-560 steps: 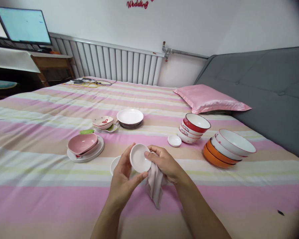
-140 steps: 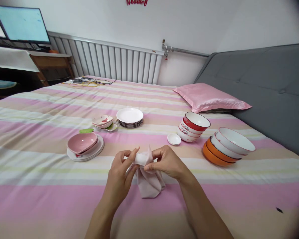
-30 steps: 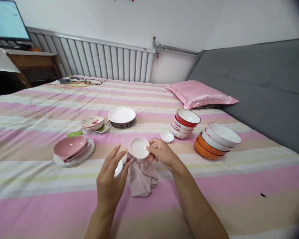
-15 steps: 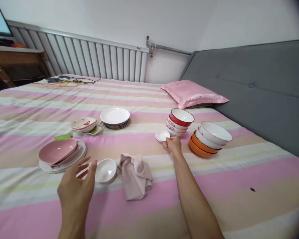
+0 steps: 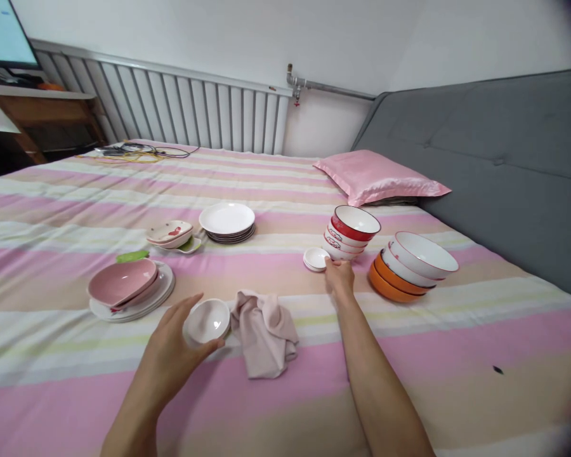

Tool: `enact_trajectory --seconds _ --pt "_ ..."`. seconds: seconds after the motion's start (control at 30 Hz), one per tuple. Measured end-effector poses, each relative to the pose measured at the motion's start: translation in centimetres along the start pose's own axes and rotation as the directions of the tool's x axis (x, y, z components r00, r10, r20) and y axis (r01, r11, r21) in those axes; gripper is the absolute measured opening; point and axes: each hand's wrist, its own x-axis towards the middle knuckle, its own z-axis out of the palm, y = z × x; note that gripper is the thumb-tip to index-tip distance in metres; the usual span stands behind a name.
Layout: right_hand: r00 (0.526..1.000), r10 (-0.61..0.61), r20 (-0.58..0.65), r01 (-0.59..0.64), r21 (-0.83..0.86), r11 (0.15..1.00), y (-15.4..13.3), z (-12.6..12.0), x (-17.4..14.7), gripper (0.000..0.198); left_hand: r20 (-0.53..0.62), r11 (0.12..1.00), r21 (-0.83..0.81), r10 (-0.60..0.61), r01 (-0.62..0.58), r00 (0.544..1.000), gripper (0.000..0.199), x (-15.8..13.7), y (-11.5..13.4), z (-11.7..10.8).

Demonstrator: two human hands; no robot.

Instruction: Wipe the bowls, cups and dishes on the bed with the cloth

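My left hand [image 5: 174,346] curves around a small white bowl [image 5: 209,320], with the thumb at its near rim and the fingers at its far left side. The bowl looks slightly tilted. Fingers of my right hand [image 5: 340,277] are pinched at the right edge of a short stack of small white dishes [image 5: 316,258]. A crumpled pale pink cloth [image 5: 265,333] lies between the hands, right beside the bowl. Behind the right hand stand stacked red and white bowls [image 5: 351,231].
Orange and white bowls [image 5: 402,270] are stacked at right. On the left are pink dishes [image 5: 122,281] on white plates [image 5: 169,285], heart-patterned dishes [image 5: 169,233] and stacked white plates [image 5: 227,219]. Farther back are a pink pillow [image 5: 380,176] and cables [image 5: 145,151] on the striped bed.
My left hand has moved right and forward, from beside the white bowl to around it. The right hand stays at the small dishes. The view has shifted slightly.
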Motion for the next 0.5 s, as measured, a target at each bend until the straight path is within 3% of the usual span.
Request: enact_trajectory --seconds 0.1,0.17,0.23,0.3,0.37,0.4,0.43,0.5 --pt "0.999 -0.03 0.027 0.029 0.01 1.0 -1.9 -0.3 -1.3 0.021 0.016 0.997 0.026 0.069 -0.07 0.997 0.07 -0.2 0.1 0.1" --pt "0.983 -0.077 0.165 0.072 0.039 0.997 -3.5 -0.2 -2.9 0.03 0.036 0.997 0.031 0.067 -0.068 0.997 0.071 -0.4 0.2 0.4" --pt "0.931 -0.128 0.341 0.109 0.072 0.991 -5.2 -0.1 -5.0 0.037 0.056 0.998 0.058 0.034 -0.037 0.998 0.073 -0.5 0.2 0.8" --pt "0.847 -0.181 0.5 0.148 0.105 0.983 -6.6 0.1 -7.3 0.038 0.071 0.995 0.101 -0.004 -0.003 0.997 0.075 -0.6 0.1 1.2" --pt "0.674 -0.285 0.682 0.269 0.133 0.954 -7.6 0.1 -9.2 0.039 0.064 0.989 0.145 -0.035 0.025 0.997 0.074 -0.5 0.0 1.5" --pt "0.61 -0.299 0.733 0.308 0.128 0.943 -7.9 0.1 -9.9 0.041 0.057 0.986 0.162 -0.043 0.033 0.997 0.073 -0.5 -0.1 1.6" --pt "0.56 -0.308 0.769 0.345 0.121 0.931 -8.1 0.1 -10.5 0.043 0.052 0.984 0.174 -0.05 0.04 0.997 0.072 -0.4 -0.1 1.7" --pt "0.522 -0.308 0.795 0.398 0.093 0.913 -8.4 0.2 -11.3 0.046 0.061 0.982 0.181 -0.064 0.052 0.996 0.07 -0.3 -0.1 1.7"
